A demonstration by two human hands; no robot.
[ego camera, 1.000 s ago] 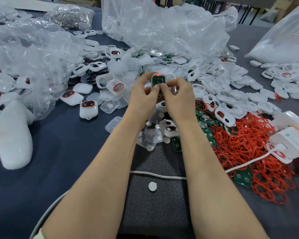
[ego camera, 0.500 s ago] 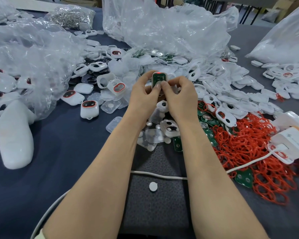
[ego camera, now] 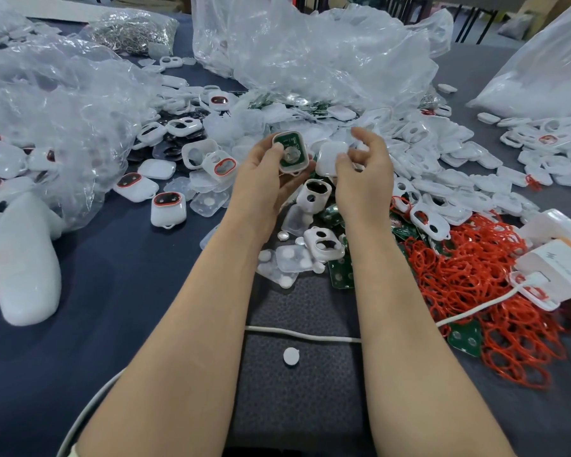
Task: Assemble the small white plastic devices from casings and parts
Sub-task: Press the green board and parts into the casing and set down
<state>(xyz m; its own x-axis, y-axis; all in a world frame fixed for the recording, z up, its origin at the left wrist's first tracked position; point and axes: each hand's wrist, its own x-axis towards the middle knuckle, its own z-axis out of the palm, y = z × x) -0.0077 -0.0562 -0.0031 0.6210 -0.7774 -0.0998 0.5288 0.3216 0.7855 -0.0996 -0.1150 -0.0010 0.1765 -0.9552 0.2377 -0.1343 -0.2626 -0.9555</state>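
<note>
My left hand (ego camera: 267, 174) holds a white casing (ego camera: 290, 152) with a green circuit board and a round silver cell showing inside it, thumb on its left edge. Just to its right, my right hand (ego camera: 365, 169) pinches a plain white cover (ego camera: 332, 157) between thumb and fingers. The two parts are close but apart. Below the hands lie open white casings (ego camera: 323, 244), green boards (ego camera: 342, 277) and clear button pads (ego camera: 289, 262).
Red rubber rings (ego camera: 475, 278) pile at the right beside a white box (ego camera: 564, 268) with a cable. Assembled devices (ego camera: 168, 209) lie at the left. Clear plastic bags (ego camera: 310, 51) fill the back and left. White covers (ego camera: 475, 179) spread to the right.
Both hands were pressing on one casing held together. Now they have parted: the left keeps the casing, turned with the board facing me, and the right has taken up a white cover.
</note>
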